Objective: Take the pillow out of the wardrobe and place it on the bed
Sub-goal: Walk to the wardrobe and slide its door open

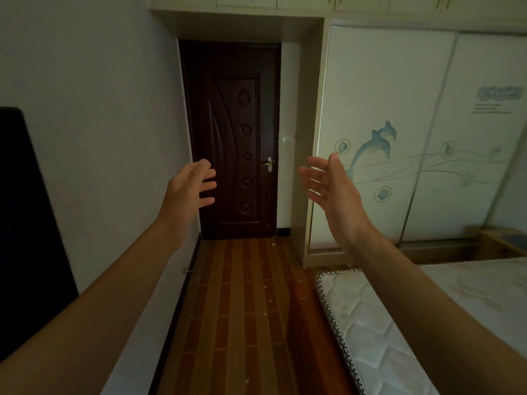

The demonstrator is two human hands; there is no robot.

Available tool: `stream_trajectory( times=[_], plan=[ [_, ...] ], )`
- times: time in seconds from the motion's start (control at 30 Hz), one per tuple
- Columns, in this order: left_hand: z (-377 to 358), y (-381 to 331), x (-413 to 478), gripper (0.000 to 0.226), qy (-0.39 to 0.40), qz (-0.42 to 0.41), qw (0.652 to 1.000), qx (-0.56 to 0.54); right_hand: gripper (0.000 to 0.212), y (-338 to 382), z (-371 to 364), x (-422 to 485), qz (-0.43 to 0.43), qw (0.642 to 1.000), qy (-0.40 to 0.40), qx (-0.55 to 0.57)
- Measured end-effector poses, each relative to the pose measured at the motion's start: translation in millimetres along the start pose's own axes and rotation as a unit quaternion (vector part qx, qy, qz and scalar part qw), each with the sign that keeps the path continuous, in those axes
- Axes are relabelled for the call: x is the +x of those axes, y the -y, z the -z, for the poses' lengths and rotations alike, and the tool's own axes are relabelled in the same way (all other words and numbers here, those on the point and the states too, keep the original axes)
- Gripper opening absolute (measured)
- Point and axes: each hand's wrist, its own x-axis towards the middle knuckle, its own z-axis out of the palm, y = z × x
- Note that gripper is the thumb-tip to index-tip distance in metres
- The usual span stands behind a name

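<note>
Two bare hands are up in front, and both hold nothing: the left hand has its fingers spread and slightly curled, the right hand is flat with the palm turned inward and the fingers fanned. Neither touches a thing. The right one hangs across the left edge of the wardrobe, the left one well to the left of it, over the dark door. Palms face each other, the way you'd take something wide and soft, so I read this as a reach being readied, though that's a guess. Now the wardrobe: pale sliding panels painted with dolphins, both closed, no gap, so its contents are hidden. No pillow anywhere in view. By the task it should sit behind those panels, but that cannot be told from here. The small cupboards above the wardrobe are closed too. Below and in front of the wardrobe lies the bed, a quilted mattress with no pillow on the part that shows. First job, I'd say: slide a panel open.
</note>
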Motion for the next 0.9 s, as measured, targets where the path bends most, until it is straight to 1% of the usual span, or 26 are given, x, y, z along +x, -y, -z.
stream_trajectory(
  times=[0.17, 0.33, 0.43, 0.63, 0.9],
  plan=[
    [-37, 29, 81, 0.058, 0.0, 0.006, 1.0, -0.006, 0.053, -31, 25, 80, -0.002, 1.0, -0.005, -0.003],
    [-68, 54, 142, 0.06, 0.003, -0.005, 1.0, -0.004, 0.047, -59, 42, 155, 0.003, 1.0, -0.011, -0.006],
    [-79, 71, 175, 0.056, 0.005, -0.002, 1.0, 0.001, 0.046, -82, 45, 189, 0.009, 1.0, -0.016, -0.01],
    [-91, 107, 244, 0.053, 0.019, -0.002, 1.0, -0.003, 0.047, -120, 42, 257, 0.001, 0.999, -0.028, -0.018],
    [-87, 171, 361, 0.037, 0.041, -0.014, 0.999, -0.017, 0.052, -172, 9, 363, -0.002, 0.998, -0.055, -0.032]
  ],
)
